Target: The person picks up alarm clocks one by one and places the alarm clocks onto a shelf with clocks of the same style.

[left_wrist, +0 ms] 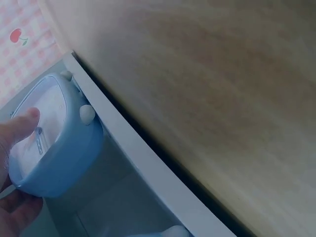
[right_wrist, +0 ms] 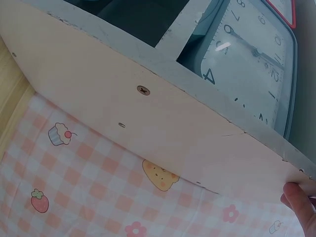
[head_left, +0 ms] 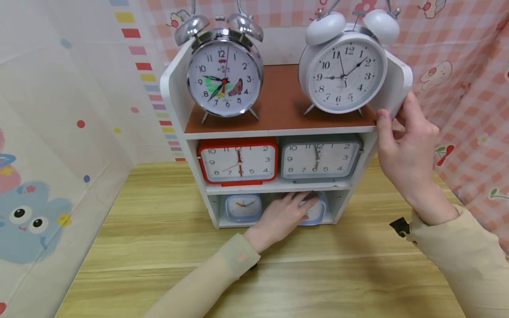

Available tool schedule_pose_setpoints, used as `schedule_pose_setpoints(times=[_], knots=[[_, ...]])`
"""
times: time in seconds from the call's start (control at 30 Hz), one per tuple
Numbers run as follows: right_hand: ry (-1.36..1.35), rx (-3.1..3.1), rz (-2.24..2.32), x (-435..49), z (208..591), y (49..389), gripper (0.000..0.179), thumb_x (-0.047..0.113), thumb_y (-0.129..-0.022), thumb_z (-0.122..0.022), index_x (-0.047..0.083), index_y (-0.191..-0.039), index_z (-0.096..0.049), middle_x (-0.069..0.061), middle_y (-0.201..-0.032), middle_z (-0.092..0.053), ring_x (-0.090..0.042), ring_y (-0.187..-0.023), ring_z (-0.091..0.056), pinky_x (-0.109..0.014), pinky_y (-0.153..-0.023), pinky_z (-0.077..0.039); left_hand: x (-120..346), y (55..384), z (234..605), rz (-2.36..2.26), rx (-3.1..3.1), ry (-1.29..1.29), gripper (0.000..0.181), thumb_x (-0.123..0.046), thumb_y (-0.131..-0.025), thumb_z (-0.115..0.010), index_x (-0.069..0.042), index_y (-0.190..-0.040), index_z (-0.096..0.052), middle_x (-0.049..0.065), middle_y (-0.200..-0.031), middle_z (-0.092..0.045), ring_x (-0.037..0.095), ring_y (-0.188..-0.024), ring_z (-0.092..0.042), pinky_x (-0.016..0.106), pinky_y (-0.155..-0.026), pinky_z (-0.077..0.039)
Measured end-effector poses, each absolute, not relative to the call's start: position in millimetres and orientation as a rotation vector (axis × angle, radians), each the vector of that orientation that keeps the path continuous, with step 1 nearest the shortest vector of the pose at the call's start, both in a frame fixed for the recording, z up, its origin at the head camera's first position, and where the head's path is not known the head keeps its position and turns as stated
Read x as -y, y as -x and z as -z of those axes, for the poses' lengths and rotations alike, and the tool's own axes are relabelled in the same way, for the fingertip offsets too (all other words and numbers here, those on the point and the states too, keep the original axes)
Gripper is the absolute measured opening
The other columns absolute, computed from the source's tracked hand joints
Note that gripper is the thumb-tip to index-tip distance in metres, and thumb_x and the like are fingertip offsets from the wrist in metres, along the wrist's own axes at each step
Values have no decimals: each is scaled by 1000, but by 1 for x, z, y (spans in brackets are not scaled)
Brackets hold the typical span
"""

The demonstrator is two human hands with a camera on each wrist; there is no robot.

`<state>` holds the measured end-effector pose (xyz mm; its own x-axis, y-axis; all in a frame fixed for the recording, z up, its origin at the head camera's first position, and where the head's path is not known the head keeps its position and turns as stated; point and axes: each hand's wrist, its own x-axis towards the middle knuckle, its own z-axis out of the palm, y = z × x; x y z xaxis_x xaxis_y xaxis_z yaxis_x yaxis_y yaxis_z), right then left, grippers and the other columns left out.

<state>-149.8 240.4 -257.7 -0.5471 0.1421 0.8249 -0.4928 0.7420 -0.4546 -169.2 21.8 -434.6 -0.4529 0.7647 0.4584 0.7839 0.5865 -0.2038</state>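
My left hand [head_left: 280,217] reaches into the bottom compartment of a white shelf unit [head_left: 278,131] and grips a small light-blue alarm clock [head_left: 319,213] at the right. In the left wrist view, the thumb lies across the face of this blue clock [left_wrist: 81,153], with fingers at its opposite side; the clock looks tilted there. My right hand [head_left: 411,148] holds the upper right side panel of the unit, fingers outside and thumb at the front edge. A thumb [right_wrist: 299,207] also shows at that panel in the right wrist view.
A second light-blue clock [head_left: 243,207] stands at bottom left. On the middle shelf are a red clock [head_left: 254,161] and a grey clock [head_left: 332,161]. A silver twin-bell clock [head_left: 224,92] and a white one [head_left: 338,88] stand on top. The unit stands on a wooden table [head_left: 167,265].
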Motion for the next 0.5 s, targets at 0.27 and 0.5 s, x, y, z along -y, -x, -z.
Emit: schedule_pose_setpoints(times=[0.27,0.5], knots=[[-272,1994,-844,-242,259,151,39,23,-107,-55,6,-142,-63,-20,-135,-72,8,-123,-65,3,-85,-48,-26,173,437,0,2290,1204,50,-36,-100,-72,-23,-147,-58,2,-151,-60,19,-125,-69,24,-68,-62],[-279,1999,-844,-242,258,150,40,23,-108,-55,6,-143,-62,-20,-137,-71,14,-123,-61,2,-86,-48,-30,177,438,-41,2271,1166,48,-38,-100,-71,-24,-145,-59,-2,-148,-61,16,-116,-71,23,-65,-60]])
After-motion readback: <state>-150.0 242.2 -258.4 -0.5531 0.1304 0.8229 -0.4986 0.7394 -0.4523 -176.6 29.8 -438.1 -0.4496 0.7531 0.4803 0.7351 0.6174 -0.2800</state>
